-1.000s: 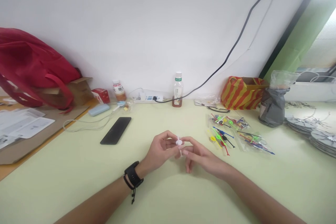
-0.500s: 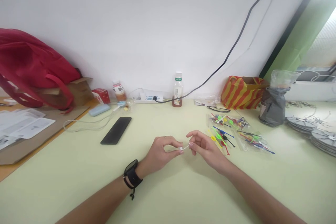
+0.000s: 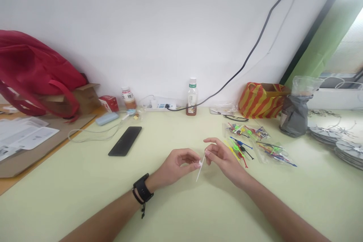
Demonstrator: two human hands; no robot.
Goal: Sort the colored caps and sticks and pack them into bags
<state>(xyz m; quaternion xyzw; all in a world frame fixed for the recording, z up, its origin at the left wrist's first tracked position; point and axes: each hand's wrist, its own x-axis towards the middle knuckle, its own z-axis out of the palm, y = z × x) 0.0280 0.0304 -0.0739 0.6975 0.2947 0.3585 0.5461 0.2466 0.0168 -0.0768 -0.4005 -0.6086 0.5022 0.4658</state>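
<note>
Over the middle of the table, a thin white plastic strip point(image 3: 199, 173) slants down between my two hands. My left hand point(image 3: 183, 164), with a black watch on the wrist, is closed with thumb and index finger pinching the strip near its middle, where a small white part shows. My right hand point(image 3: 222, 159) pinches its upper end between thumb and fingertips, the index finger raised. Just beyond my right hand lie loose coloured plastic arrow-shaped pieces point(image 3: 240, 147), green, blue, black, yellow and red. Clear bags of similar pieces point(image 3: 276, 153) lie to their right.
A black phone point(image 3: 125, 141) lies left of my hands. Along the wall stand a drink bottle point(image 3: 192, 98), a power strip point(image 3: 161, 106) and a striped bag point(image 3: 259, 100). Stacked grey discs point(image 3: 351, 149) are at the right; a red backpack point(image 3: 36, 68) is at the left.
The white strip has turned from nearly level to a steep slant, its lower end now pointing down toward me. My left hand has shifted slightly right, closer to my right hand.
</note>
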